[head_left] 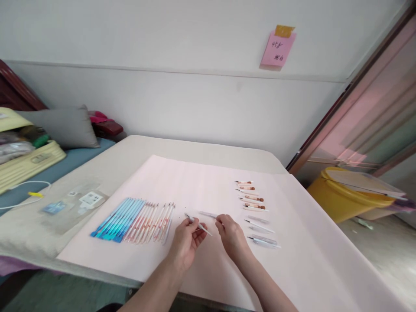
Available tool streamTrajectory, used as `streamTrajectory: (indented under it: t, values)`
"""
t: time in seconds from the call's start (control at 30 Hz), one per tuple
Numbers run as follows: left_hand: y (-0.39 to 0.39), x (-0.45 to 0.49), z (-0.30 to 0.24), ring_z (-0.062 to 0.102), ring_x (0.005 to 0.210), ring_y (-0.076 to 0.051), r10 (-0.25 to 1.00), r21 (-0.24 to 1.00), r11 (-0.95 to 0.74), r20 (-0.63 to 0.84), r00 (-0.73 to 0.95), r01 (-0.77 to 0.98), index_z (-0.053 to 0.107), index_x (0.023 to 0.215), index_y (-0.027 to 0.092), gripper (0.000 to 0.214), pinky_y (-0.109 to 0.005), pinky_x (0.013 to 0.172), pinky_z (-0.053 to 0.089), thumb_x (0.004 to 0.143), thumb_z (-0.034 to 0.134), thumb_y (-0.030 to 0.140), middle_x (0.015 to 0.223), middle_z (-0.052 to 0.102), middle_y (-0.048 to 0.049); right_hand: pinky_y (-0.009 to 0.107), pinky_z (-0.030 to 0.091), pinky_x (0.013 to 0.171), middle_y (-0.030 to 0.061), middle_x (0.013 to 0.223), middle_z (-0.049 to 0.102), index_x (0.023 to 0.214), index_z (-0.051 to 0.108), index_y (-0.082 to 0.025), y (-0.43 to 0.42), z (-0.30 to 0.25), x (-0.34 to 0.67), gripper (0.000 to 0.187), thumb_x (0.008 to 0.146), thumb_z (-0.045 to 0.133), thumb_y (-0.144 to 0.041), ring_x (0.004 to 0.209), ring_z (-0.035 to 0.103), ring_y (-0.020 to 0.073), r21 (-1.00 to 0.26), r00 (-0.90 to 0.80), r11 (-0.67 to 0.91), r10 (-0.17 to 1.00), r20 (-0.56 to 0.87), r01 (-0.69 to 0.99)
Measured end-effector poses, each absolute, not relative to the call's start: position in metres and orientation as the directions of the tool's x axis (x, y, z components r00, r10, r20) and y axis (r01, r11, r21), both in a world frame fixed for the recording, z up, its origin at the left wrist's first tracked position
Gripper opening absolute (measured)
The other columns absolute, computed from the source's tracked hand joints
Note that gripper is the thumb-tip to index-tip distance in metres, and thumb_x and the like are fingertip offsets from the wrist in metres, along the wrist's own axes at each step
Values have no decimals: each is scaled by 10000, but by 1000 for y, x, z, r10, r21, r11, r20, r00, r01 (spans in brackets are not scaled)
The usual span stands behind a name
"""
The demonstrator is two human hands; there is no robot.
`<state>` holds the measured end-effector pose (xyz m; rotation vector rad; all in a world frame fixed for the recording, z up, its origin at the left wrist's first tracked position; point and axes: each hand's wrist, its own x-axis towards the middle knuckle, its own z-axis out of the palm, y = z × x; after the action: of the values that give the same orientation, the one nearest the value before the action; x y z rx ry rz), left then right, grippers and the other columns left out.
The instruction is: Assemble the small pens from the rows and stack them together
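Note:
My left hand (187, 240) is closed on a slim white pen refill with a dark tip (203, 229), which slants across my fingers. To its right, my right hand (231, 234) pinches the near end of a clear plastic pen barrel (207, 213); its other end points left, just above the left hand. The two pieces are apart. Right of my hands lie several clear barrels (259, 219) and white refills (255, 225) in a column. Beyond them are short brown-and-cream pen barrels (254, 206) with refills beside them.
On the left of the pink sheet (195, 182) lie a row of blue pens (121, 219) and several white-and-red pens (152, 223). Clear plastic packets (87, 201) rest on the cloth beyond. A yellow bin (351, 195) stands right of the table, and a wall rises behind.

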<state>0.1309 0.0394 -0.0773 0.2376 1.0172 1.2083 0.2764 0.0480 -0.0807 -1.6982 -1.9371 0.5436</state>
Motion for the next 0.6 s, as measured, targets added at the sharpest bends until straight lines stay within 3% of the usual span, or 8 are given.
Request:
streamTrajectory:
  t: [0.1,0.2,0.27,0.43,0.6]
  values:
    - [39,132,-78,622,646,-135,852,645,398,-523,3,-652,527,776,136,101,-243,606,507,754,618,175,752,644,-97,244,383,597,63,984,567,1015,528,-200,55,-95,278,224,840,391,-167,788,576,170,-342,-127,156,986,106,927]
    - [38,132,-79,622,644,-134,863,646,392,-505,18,-656,520,755,136,94,-231,592,501,760,608,168,734,641,-93,247,386,621,68,1063,536,1137,463,-220,60,-109,273,305,839,421,-172,888,549,188,-220,-157,180,981,116,959]
    - [38,132,-79,624,649,-137,869,646,386,-494,25,-659,518,748,135,94,-224,583,498,763,605,167,732,641,-96,246,379,612,65,1046,529,1122,460,-231,63,-115,268,280,847,425,-186,909,536,194,-179,-161,179,981,110,968]
    - [45,121,-73,619,628,-131,874,645,349,-486,-12,-680,519,750,130,72,-221,568,500,773,586,140,724,640,-97,236,344,557,58,905,531,880,514,-183,68,-120,264,153,881,364,-156,754,562,158,-201,-163,169,986,45,965]
    - [59,98,-67,631,686,-140,893,650,232,-438,-107,-724,524,746,131,69,-247,626,526,770,586,113,745,635,-89,221,363,584,40,905,535,872,507,-183,57,-104,270,137,886,375,-147,724,570,125,-295,-228,235,972,57,926]
